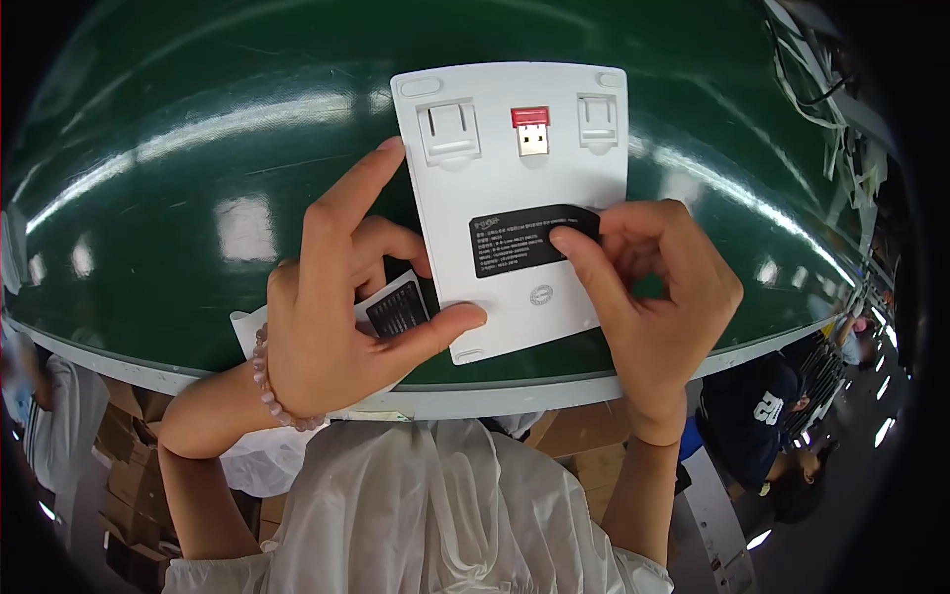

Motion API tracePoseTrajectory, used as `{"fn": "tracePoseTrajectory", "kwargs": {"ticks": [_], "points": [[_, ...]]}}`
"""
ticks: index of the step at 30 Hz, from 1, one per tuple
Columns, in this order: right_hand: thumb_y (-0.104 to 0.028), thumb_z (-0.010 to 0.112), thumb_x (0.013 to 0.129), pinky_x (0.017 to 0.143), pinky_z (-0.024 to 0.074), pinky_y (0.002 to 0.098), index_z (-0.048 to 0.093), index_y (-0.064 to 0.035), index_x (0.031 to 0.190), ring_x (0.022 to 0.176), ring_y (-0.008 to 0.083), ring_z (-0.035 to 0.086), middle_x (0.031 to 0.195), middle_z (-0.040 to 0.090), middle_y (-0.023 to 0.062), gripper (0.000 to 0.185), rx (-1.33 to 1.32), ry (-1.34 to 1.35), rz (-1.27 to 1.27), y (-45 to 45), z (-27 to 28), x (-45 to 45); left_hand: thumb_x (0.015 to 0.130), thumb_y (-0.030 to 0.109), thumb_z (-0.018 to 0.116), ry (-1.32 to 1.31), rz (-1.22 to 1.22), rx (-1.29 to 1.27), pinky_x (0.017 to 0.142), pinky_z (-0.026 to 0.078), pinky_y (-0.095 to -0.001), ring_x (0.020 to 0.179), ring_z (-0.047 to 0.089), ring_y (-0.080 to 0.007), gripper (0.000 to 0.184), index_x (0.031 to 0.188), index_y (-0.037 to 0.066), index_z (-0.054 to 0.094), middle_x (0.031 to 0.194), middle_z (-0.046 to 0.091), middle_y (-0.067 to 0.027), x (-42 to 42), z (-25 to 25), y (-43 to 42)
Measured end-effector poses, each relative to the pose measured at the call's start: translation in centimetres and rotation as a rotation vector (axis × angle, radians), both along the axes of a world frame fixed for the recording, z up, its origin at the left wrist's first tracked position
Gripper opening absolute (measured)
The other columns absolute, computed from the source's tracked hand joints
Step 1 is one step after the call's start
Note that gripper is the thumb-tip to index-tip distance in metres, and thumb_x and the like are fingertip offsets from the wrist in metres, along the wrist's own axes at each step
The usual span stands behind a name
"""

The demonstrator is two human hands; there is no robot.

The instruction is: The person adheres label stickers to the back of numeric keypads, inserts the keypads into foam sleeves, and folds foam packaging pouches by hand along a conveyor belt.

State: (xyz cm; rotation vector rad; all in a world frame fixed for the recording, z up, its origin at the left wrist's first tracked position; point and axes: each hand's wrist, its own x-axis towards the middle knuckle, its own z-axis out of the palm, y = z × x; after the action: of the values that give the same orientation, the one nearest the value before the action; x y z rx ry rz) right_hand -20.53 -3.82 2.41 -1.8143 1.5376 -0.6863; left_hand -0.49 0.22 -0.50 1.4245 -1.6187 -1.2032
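A flat white plastic device point(539, 183) sits underside up over the glossy green counter point(237, 109), centred close to its near edge. The left hand point(322, 317) is partly open, fingers spread along the device's left edge and thumb pressed on its near left corner area. The right hand point(668, 287) is closed in a pinch, thumb and index finger on the right end of a black rectangular label with white print point(524, 243). At the far end, a red-and-silver USB receiver point(531, 131) lies between 2 white recessed feet point(450, 134). A second black printed label point(399, 311) lies below the left hand's fingers.
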Motion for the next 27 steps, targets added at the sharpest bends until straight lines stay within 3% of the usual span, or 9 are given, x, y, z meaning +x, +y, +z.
{"fn": "tracePoseTrajectory", "kwargs": {"ticks": [4,8,10,11,13,19,24,27], "points": [[-0.002,0.072,0.070,0.044,0.0315,0.0168,0.062,-0.0006,0.085,0.046,0.0070,0.039,0.059,0.053,-0.0009,0.019,-0.036,0.210,0.043,0.1,0.5,-0.4,0.063,0.003,0.080,-0.037,0.017,0.069,0.043,0.031,-0.0132,0.048,0.042,-0.0034,0.090,0.134,-0.003,0.026,0.081,0.060,-0.0092,-0.2,0.6,0.2],[-0.010,0.072,0.073,0.054,0.0389,0.0204,0.056,-0.0013,0.108,0.060,0.0119,0.047,0.080,0.058,0.0058,0.040,0.217,0.184,-0.059,-0.8,0.1,-0.6,0.065,0.011,0.079,-0.014,0.098,0.079,0.045,0.039,-0.0187,0.052,0.051,-0.0095,0.082,0.131,0.000,0.032,0.069,0.058,-0.0043,-0.7,0.3,0.3],[-0.030,0.071,0.075,0.077,0.0438,0.0363,0.041,-0.0025,0.128,0.091,0.0267,0.053,0.107,0.053,0.0170,0.068,-0.159,0.106,0.079,-0.6,-1.6,0.0,0.065,0.012,0.079,-0.016,0.089,0.022,0.046,0.040,-0.0192,0.052,0.051,-0.0100,0.082,0.132,0.001,0.032,0.070,0.059,-0.0045,-0.6,0.2,0.4],[-0.030,0.071,0.075,0.077,0.0438,0.0363,0.041,-0.0025,0.128,0.091,0.0267,0.053,0.107,0.053,0.0170,0.068,-0.179,0.105,0.077,-0.5,-1.7,1.1,0.065,0.013,0.079,-0.013,0.076,-0.009,0.047,0.040,-0.0197,0.053,0.052,-0.0105,0.082,0.132,0.001,0.032,0.070,0.059,-0.0048,-0.4,0.0,0.3],[-0.036,0.061,0.082,0.098,0.0297,0.0471,0.032,-0.0072,0.139,0.125,0.0353,0.032,0.139,0.031,0.0210,0.070,-0.369,0.277,0.228,-0.1,-1.6,3.1,0.066,0.014,0.079,-0.013,0.049,-0.073,0.049,0.041,-0.0207,0.053,0.052,-0.0114,0.082,0.132,0.002,0.033,0.071,0.059,-0.0052,-0.3,-0.3,0.5],[-0.045,0.049,0.086,0.105,0.0195,0.0543,0.028,-0.0165,0.143,0.135,0.0365,0.019,0.148,0.019,0.0163,0.067,-0.397,0.624,0.279,-0.7,-1.7,3.2,0.071,0.018,0.075,-0.115,0.016,-0.113,0.047,0.040,-0.0226,0.049,0.050,-0.0120,0.076,0.132,0.004,0.033,0.069,0.060,-0.0014,0.2,0.3,0.3],[-0.045,0.044,0.089,0.106,0.0171,0.0566,0.027,-0.0216,0.143,0.136,0.0349,0.020,0.148,0.023,0.0115,0.061,-0.403,0.709,0.192,-3.8,-2.4,-3.6,0.073,0.017,0.072,-0.060,0.033,-0.187,0.045,0.038,-0.0225,0.045,0.046,-0.0117,0.053,0.120,0.005,0.050,0.063,0.059,0.0009,0.9,0.4,0.3],[-0.042,0.042,0.091,0.106,0.0182,0.0559,0.027,-0.0207,0.143,0.135,0.0356,0.020,0.148,0.023,0.0130,0.058,-0.322,0.828,0.080,-6.2,-2.5,-10.6,0.073,0.013,0.069,-0.115,0.014,-0.188,0.045,0.037,-0.0227,0.044,0.044,-0.0115,0.030,0.101,0.006,0.061,0.060,0.059,0.0006,1.8,0.6,-0.6]]}}
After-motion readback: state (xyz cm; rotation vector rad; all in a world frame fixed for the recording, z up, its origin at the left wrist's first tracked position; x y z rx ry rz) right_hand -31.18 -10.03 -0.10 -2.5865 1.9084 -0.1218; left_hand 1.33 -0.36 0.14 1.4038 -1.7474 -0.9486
